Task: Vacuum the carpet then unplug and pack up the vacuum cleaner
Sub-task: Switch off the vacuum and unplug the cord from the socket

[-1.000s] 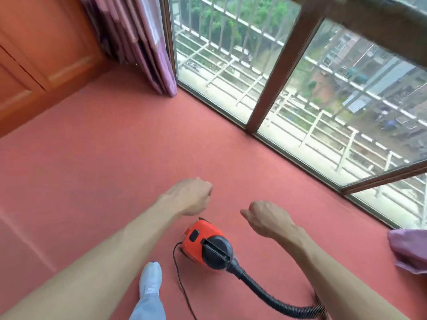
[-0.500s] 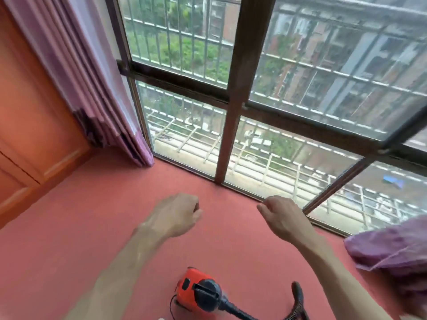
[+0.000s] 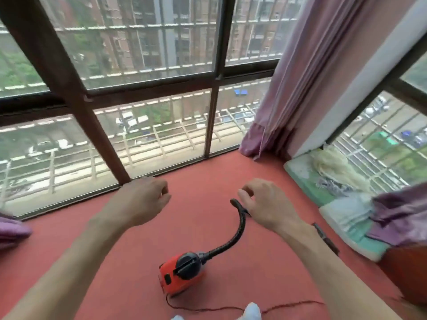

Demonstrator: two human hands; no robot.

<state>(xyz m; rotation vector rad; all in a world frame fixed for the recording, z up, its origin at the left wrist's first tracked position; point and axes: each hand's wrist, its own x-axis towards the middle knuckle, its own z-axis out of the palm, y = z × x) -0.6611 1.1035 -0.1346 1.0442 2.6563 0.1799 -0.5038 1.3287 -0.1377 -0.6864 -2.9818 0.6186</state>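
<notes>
Vacuum cleaner sat on the red carpet, nearer than your hands and between your forearms. Its black hose curved far and right, ending just beside your right hand, whose fingers hung loosely curled, gripping nothing. Your left hand hovered farther left, likewise loosely curled and empty.

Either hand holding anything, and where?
Left hand holds nothing. Right hand overlaps the black ribbed vacuum hose near its free end; a grip cannot be told.

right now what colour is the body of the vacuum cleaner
The vacuum cleaner body is orange-red with black on top; the head view shows it.
</notes>
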